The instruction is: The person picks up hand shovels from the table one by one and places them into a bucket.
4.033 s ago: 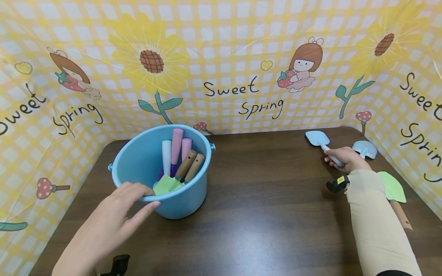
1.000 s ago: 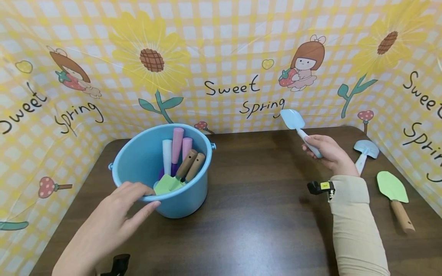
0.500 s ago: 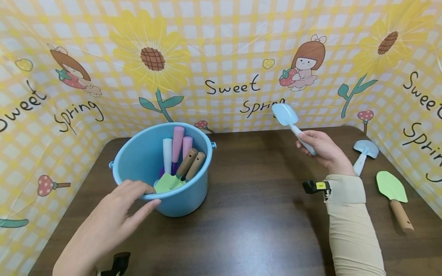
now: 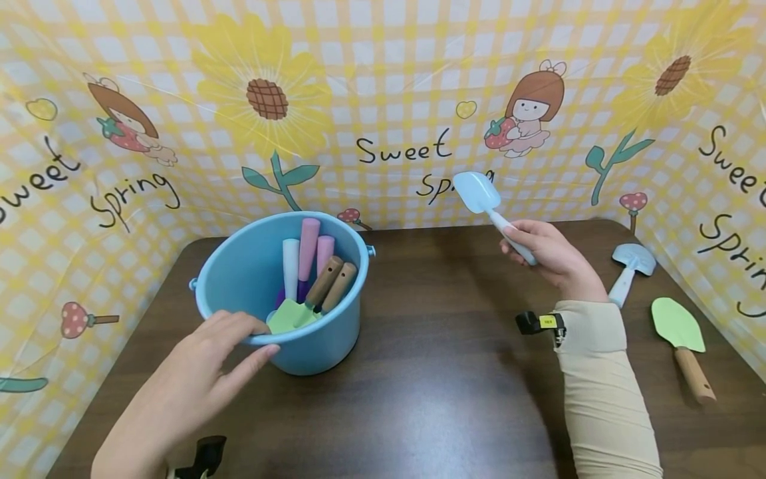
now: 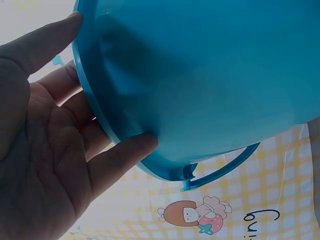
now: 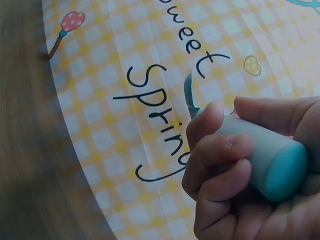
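Observation:
My right hand [image 4: 553, 256] holds a light blue toy shovel [image 4: 479, 193] by its handle, fingers curled round it, above the table's back part. In the right wrist view the handle [image 6: 255, 142] lies between thumb and fingers, its blade mostly hidden. At the left, my left hand [image 4: 206, 366] grips the near rim of a blue bucket [image 4: 323, 349], with some fingers over the rim and the thumb outside. The bucket's outer wall [image 5: 210, 80] fills much of the left wrist view. Inside it stand pink handles [image 4: 308, 249], a light blue handle [image 4: 290, 266], wooden handles [image 4: 323, 283] and a green blade [image 4: 290, 316].
On the right of the dark wooden table [image 4: 431, 372] lie another light blue shovel [image 4: 634, 259] and a green shovel with a wooden handle [image 4: 679, 326]. A yellow checked cloth [image 4: 383, 80] surrounds the table's back and sides.
My right hand has picked the light blue shovel up off the table and carried it leftward, towards the bucket. My left hand has stayed on the bucket rim.

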Demonstrator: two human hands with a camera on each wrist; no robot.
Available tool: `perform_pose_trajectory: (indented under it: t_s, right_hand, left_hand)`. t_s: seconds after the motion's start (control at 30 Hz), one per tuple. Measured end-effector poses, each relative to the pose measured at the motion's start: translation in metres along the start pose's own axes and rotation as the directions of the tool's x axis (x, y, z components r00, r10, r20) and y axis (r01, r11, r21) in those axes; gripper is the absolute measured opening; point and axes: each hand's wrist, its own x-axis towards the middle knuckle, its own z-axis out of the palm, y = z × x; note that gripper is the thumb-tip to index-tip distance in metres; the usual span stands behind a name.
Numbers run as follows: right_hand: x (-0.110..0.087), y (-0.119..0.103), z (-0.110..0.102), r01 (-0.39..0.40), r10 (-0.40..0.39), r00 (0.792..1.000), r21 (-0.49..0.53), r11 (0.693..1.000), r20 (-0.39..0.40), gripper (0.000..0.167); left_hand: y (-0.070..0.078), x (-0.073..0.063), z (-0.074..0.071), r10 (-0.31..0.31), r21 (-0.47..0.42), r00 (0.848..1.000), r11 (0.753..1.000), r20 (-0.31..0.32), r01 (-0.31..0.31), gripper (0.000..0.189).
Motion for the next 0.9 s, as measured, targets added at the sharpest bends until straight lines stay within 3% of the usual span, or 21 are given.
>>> perform_pose_trajectory:
  t_s: [0.37, 0.9]
  right_hand:
    - [0.007, -0.013, 0.016, 0.016, -0.015, 1.000, -0.054, 0.998, 0.017, 0.031]
    - [0.015, -0.029, 0.042, 0.085, -0.073, 0.992, -0.124, 0.989, 0.103, 0.026]
  left_hand:
    - [-0.002, 0.000, -0.001, 0.007, -0.009, 1.000, 1.000, 0.004, -0.007, 0.016]
    - [-0.002, 0.000, 0.001, 0.013, -0.005, 1.000, 1.000, -0.006, -0.013, 0.016]
